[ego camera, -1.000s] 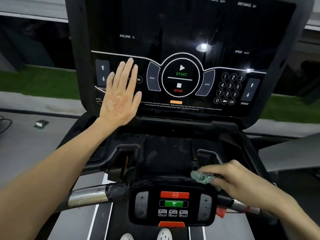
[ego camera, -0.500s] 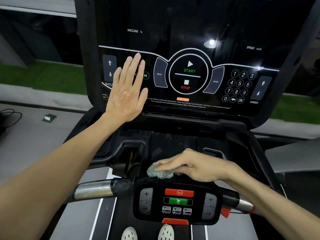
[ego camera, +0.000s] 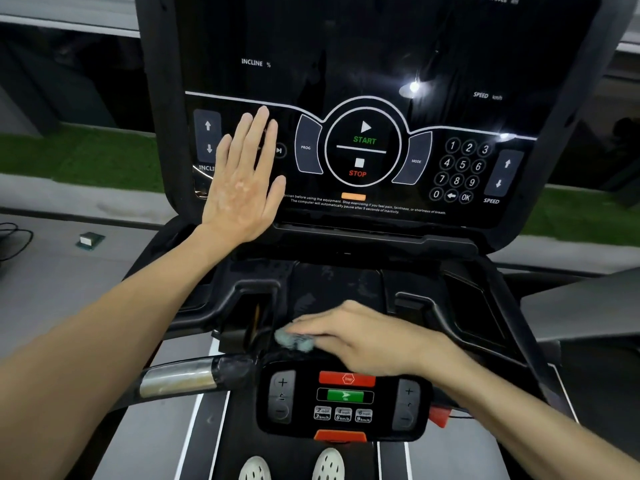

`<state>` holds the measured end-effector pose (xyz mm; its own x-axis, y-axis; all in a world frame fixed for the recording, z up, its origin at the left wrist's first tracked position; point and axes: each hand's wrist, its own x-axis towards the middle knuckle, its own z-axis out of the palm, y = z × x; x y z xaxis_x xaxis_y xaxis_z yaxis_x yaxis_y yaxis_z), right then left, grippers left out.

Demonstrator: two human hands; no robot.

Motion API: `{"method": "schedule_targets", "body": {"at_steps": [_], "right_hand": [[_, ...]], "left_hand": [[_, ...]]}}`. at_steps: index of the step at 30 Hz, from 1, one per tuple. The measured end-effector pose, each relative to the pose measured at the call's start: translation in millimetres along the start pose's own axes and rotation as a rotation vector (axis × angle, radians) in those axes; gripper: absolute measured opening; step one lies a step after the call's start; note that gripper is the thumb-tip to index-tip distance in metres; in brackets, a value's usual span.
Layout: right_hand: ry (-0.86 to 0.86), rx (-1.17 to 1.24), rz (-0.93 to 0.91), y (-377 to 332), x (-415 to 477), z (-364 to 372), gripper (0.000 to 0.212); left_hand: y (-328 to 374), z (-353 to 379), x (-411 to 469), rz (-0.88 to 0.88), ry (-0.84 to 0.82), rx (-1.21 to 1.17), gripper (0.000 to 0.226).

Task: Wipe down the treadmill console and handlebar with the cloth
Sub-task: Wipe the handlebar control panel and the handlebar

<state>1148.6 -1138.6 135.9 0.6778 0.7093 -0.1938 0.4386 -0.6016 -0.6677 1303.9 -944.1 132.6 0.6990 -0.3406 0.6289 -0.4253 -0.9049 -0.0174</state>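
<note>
The black treadmill console point(ego camera: 363, 64) stands upright ahead, with START and STOP marks in its middle. My left hand point(ego camera: 244, 181) lies flat against its lower left part, fingers spread, covering the incline label. My right hand point(ego camera: 353, 336) presses a small grey-green cloth point(ego camera: 294, 341) onto the dark tray just above the lower control panel point(ego camera: 346, 400). Only the cloth's left end shows past my fingers, and it is blurred. The silver and black handlebar point(ego camera: 183, 377) runs left from that panel.
Two white shoe tips point(ego camera: 291, 467) rest on the belt at the bottom edge. A red safety clip point(ego camera: 439, 416) hangs at the panel's right. A small box point(ego camera: 90, 240) and dark cables point(ego camera: 14, 237) lie on the grey surface at left.
My right hand has slid the cloth leftwards across the tray, from its right end to left of centre. The left hand has stayed flat on the console.
</note>
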Motion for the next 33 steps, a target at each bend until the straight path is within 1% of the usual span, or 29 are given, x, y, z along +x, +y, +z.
{"method": "schedule_targets", "body": {"at_steps": [2, 3, 6, 10, 12, 16, 19, 21, 22, 23, 24, 26, 27, 29, 33], "right_hand": [[-0.032, -0.022, 0.038, -5.6, 10.9, 6.8, 0.041], [-0.041, 0.009, 0.069, -7.9, 10.6, 7.3, 0.041], [0.014, 0.069, 0.086, -15.0, -10.5, 4.5, 0.039], [0.013, -0.034, 0.189, -18.5, -46.7, -4.0, 0.041], [0.022, -0.129, 0.186, -27.4, -43.4, 0.0, 0.041], [0.128, -0.325, 0.125, -50.0, 5.8, 42.5, 0.034], [0.203, -0.415, 0.121, -55.3, 27.4, 67.8, 0.04], [0.309, -0.419, 0.144, -53.1, 16.5, 64.4, 0.023], [0.343, -0.414, 0.181, -50.7, 5.7, 59.6, 0.018], [0.358, -0.393, 0.236, -44.6, -6.6, 55.3, 0.017], [0.365, -0.363, 0.316, -38.5, -20.7, 49.0, 0.019], [0.359, -0.284, 0.485, -24.5, -48.3, 37.6, 0.032], [0.371, -0.239, 0.529, -21.1, -58.8, 33.8, 0.035], [0.392, -0.249, 0.528, -24.1, -60.1, 32.6, 0.035], [0.361, -0.384, 0.401, -51.3, -4.8, 56.6, 0.044]], "left_hand": [[0.0, -0.6, 0.0, 0.004, -0.005, 0.002, 0.067], [0.1, -0.6, 0.1, 0.006, -0.006, 0.002, 0.067], [0.0, -0.6, 0.1, 0.01, -0.004, 0.003, 0.067], [-0.2, 0.4, -0.5, 0.016, -0.004, 0.015, 0.067], [-0.7, 0.5, -0.7, 0.015, -0.005, 0.021, 0.067], [-1.8, 0.9, -0.8, 0.016, -0.008, 0.028, 0.067], [-1.4, 1.1, -1.2, 0.016, -0.007, 0.028, 0.067], [-1.9, 1.0, -1.1, 0.017, -0.006, 0.024, 0.067], [-2.1, 1.0, -1.3, 0.016, -0.007, 0.022, 0.067], [-2.3, 1.1, -1.5, 0.015, -0.008, 0.018, 0.067], [-2.3, 1.5, -1.5, 0.014, -0.01, 0.015, 0.067], [-2.2, 2.1, -1.2, 0.013, -0.012, 0.017, 0.067], [-2.4, 2.5, -1.1, 0.013, -0.012, 0.022, 0.067], [-2.6, 3.1, -1.3, 0.014, -0.011, 0.03, 0.068], [-3.1, 3.5, -1.2, 0.017, -0.014, 0.016, 0.068]]}}
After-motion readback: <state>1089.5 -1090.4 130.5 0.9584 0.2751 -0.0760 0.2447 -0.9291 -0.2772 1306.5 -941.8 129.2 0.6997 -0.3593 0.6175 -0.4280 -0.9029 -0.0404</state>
